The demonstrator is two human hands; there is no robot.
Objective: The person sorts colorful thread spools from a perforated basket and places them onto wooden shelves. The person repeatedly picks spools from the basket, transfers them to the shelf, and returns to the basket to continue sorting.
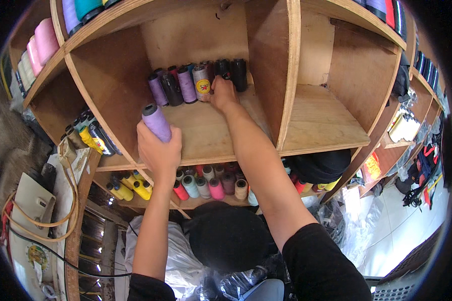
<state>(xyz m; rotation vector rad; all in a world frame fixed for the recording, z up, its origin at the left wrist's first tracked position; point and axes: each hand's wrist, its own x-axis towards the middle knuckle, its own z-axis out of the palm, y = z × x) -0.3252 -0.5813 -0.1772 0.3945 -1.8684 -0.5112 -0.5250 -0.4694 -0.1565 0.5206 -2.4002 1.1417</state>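
Note:
My left hand (158, 149) is wrapped round a light purple thread spool (157, 122), held tilted at the front of an open wooden compartment (201, 133). Farther in, my right hand (223, 94) reaches to a row of upright spools, its fingers curled beside a grey spool (202, 80) with a yellow label. Whatever those fingers grip is hidden behind the hand. To their right stands a black spool (240, 75). Left of the grey one are another light purple spool (187, 85), a dark spool (172, 89) and a deeper purple spool (157, 90). Red and teal tops show behind.
A wooden divider (288, 75) separates this compartment from the right one. Below, a lower shelf carries several coloured spools, including a pink spool (216, 189). A black round object (229, 236) sits beneath my arms. Cables (73, 195) hang at the left; clear plastic bags (359, 215) lie right.

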